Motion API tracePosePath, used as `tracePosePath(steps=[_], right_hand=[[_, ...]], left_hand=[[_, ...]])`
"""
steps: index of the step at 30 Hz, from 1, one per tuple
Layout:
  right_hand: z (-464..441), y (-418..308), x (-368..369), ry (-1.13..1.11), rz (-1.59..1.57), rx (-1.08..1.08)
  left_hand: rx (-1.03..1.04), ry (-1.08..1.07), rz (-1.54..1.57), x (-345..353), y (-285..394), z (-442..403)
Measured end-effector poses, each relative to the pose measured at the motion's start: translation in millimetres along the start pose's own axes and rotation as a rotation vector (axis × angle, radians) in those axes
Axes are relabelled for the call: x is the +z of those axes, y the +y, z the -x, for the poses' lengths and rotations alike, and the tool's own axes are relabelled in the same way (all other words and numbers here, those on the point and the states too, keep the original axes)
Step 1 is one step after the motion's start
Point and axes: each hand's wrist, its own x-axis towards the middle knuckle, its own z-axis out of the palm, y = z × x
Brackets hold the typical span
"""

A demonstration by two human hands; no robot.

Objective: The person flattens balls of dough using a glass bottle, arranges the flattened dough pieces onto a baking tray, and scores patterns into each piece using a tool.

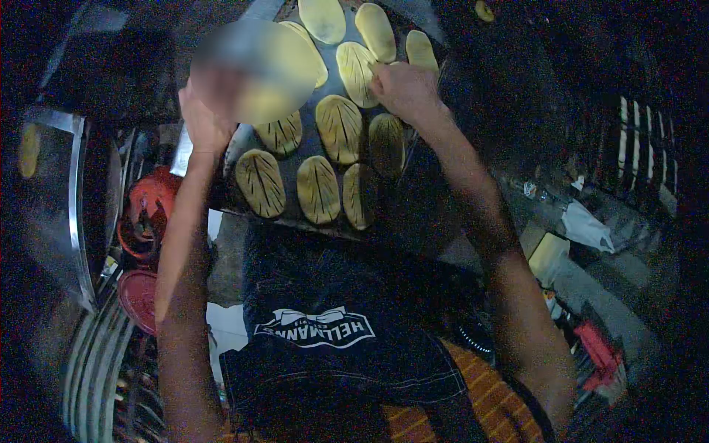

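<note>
Oval pieces of pale dough, several scored with leaf-like cuts, lie in rows on a dark tray. My right hand is closed at the right edge of a scored piece; whatever its fingers hold is too small to make out. Nearer my body lie more scored pieces, one in the middle and one at the lower left. My left hand is at the tray's left side, its fingers hidden by a round blurred patch that also covers some dough.
On the left are a metal-edged surface, an orange-red container and a dark red round lid. To the right lie a white plastic bag, a pale yellow block and a red object. A dark apron hangs below the tray.
</note>
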Motion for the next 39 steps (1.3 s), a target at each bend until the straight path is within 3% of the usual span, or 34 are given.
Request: tracePosePath(steps=[5, 10, 15, 19, 30, 34, 39], right_hand=[[13, -2, -11, 0.021, 0.064, -0.023], [25, 0, 2, -0.006, -0.091, -0.097], [27, -10, -1, 0.173, -0.145, -0.024], [33, -19, -13, -0.014, -0.097, 0.007], [55, -19, -20, -0.176, -0.157, 0.130], [32, 13, 8, 0.034, -0.144, 0.156], [10, 8, 2, 0.105, -0.130, 0.096]], left_hand=[[0.000, 0.007, -0.033, 3, -1, 0], [0.036, 0.059, -0.051, 2, -8, -1], [0.043, 0.080, 0.016, 5, -13, -6], [0.030, 0.029, 0.029, 4, -24, -10], [0.088, 0.101, -0.025, 4, -30, -6], [0.012, 0.014, 0.038, 5, -43, -5], [0.008, 0.051, 0.041, 1, -37, -4]])
